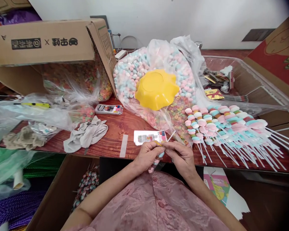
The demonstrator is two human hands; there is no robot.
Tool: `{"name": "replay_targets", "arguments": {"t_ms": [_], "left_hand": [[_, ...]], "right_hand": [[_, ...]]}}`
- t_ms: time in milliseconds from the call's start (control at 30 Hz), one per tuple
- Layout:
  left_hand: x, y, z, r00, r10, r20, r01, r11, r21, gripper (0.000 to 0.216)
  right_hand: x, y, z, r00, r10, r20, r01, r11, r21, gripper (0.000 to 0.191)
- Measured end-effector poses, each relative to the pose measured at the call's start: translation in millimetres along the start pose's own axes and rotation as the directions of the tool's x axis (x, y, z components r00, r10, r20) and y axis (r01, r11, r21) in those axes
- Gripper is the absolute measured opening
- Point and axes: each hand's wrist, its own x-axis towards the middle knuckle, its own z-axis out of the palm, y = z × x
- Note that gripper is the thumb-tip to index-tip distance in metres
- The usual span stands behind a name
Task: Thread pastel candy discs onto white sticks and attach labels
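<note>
My left hand (148,155) and my right hand (180,156) meet at the table's near edge, both closed in a pinch. Between them runs a white stick (171,136) that pokes up to the right, with pastel candy rings (156,161) threaded on it below my left fingers. A small yellow-orange piece (158,143) shows at my left fingertips. Just beyond my hands lies a printed white card (148,137). To the right, several finished candy skewers (221,123) lie piled with their white sticks fanned outward.
A yellow scalloped bowl (156,89) sits on a big clear bag of pastel candy (132,75). A cardboard box (45,41) and bags of cereal rings stand at the left, grey gloves (85,134) on the wooden table (115,128), a clear tray (252,83) at the right.
</note>
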Motion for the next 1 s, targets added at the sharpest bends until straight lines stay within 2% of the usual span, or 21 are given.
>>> {"name": "replay_targets", "arguments": {"t_ms": [133, 200, 267, 300, 367, 433, 467, 500, 567, 600, 633, 667, 700, 733, 767, 833, 900, 967, 1000], "left_hand": [[0, 2, 2, 0.999, 0.034, 0.014, -0.033, 0.999, -0.035, 0.027], [0, 4, 2, 0.996, 0.088, 0.010, -0.088, 0.996, -0.016, 0.025], [1, 6, 2, 0.977, 0.212, 0.014, -0.212, 0.976, 0.049, 0.022], [3, 7, 2, 0.953, 0.302, 0.025, -0.303, 0.947, 0.105, 0.020], [5, 9, 2, 0.870, 0.487, 0.073, -0.489, 0.840, 0.235, 0.016], [5, 13, 2, 0.808, 0.570, 0.147, -0.584, 0.745, 0.321, 0.015], [4, 14, 2, 0.809, 0.560, 0.178, -0.585, 0.740, 0.332, 0.016], [3, 16, 2, 0.831, 0.518, 0.202, -0.556, 0.764, 0.327, 0.018], [1, 20, 0, 0.908, 0.353, 0.224, -0.409, 0.860, 0.305, 0.020], [-1, 22, -1, 0.945, 0.236, 0.228, -0.299, 0.906, 0.300, 0.020], [-2, 24, -3, 0.966, 0.112, 0.232, -0.180, 0.939, 0.294, 0.020], [-2, 26, -6, 0.970, -0.008, 0.244, -0.063, 0.958, 0.279, 0.020], [-2, 28, -8, 0.957, -0.113, 0.267, 0.044, 0.967, 0.252, 0.020], [-1, 29, -11, 0.930, -0.202, 0.307, 0.137, 0.966, 0.220, 0.020], [0, 30, -13, 0.894, -0.272, 0.357, 0.214, 0.958, 0.193, 0.019], [3, 28, -17, 0.803, -0.377, 0.462, 0.328, 0.926, 0.186, 0.018], [5, 26, -20, 0.706, -0.457, 0.541, 0.385, 0.889, 0.248, 0.017], [6, 23, -21, 0.635, -0.499, 0.590, 0.399, 0.866, 0.302, 0.016], [6, 23, -21, 0.609, -0.512, 0.606, 0.399, 0.858, 0.324, 0.016]], "right_hand": [[-10, 0, 5, 0.975, 0.061, -0.214, -0.047, 0.997, 0.067, 0.015], [-13, -2, 7, 0.960, 0.140, -0.244, -0.109, 0.985, 0.136, 0.009], [-13, -2, 6, 0.953, 0.259, -0.155, -0.222, 0.949, 0.224, 0.012], [-11, -2, 4, 0.944, 0.318, -0.090, -0.284, 0.919, 0.274, 0.015], [-6, 1, -1, 0.914, 0.403, 0.032, -0.386, 0.845, 0.371, 0.020], [1, 5, -8, 0.888, 0.432, 0.157, -0.455, 0.776, 0.436, 0.025], [4, 6, -12, 0.874, 0.426, 0.234, -0.485, 0.754, 0.443, 0.027], [7, 6, -16, 0.860, 0.407, 0.309, -0.508, 0.745, 0.432, 0.029], [10, 3, -23, 0.849, 0.338, 0.405, -0.485, 0.803, 0.347, 0.028], [11, 0, -26, 0.866, 0.276, 0.417, -0.407, 0.873, 0.268, 0.026], [11, -4, -29, 0.894, 0.180, 0.411, -0.269, 0.948, 0.171, 0.024], [11, -10, -31, 0.916, 0.041, 0.399, -0.073, 0.995, 0.066, 0.021], [9, -16, -32, 0.910, -0.134, 0.392, 0.158, 0.987, -0.030, 0.019], [8, -22, -34, 0.860, -0.315, 0.402, 0.386, 0.916, -0.108, 0.018], [7, -28, -35, 0.771, -0.471, 0.429, 0.577, 0.802, -0.155, 0.020], [6, -39, -38, 0.563, -0.647, 0.515, 0.807, 0.566, -0.170, 0.026], [6, -45, -39, 0.407, -0.689, 0.600, 0.898, 0.424, -0.121, 0.029], [8, -47, -39, 0.310, -0.708, 0.634, 0.932, 0.357, -0.057, 0.029], [9, -46, -39, 0.281, -0.720, 0.635, 0.941, 0.336, -0.035, 0.028]]}}
